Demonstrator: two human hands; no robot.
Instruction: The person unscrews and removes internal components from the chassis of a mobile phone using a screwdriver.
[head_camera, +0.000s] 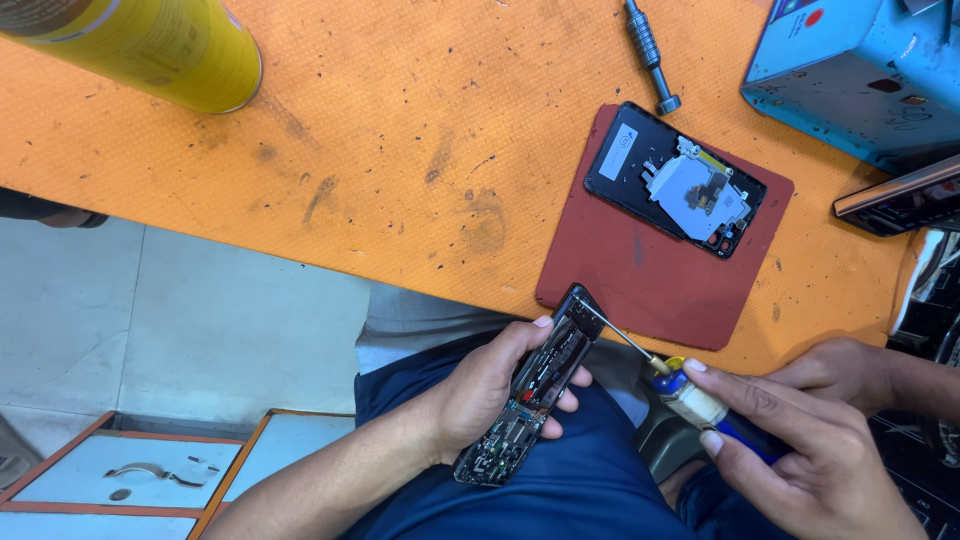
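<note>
My left hand (485, 390) grips an opened phone body (532, 388) with its circuit boards showing, held over my lap just below the table edge. My right hand (800, 440) holds a small screwdriver (690, 392) with a blue and yellow handle. Its thin metal tip touches the upper end of the phone body. On a dark red mat (640, 265) on the orange table (400, 150) lies a black phone back cover (675, 180) with a white and silver part on its inner side.
A yellow can (150, 45) lies at the table's far left. A metal driver handle (650, 50) rests beyond the mat. A blue box (860, 70) and a dark device (900, 200) stand at the right. Lower left, an orange-framed tray (120, 470) sits on the floor.
</note>
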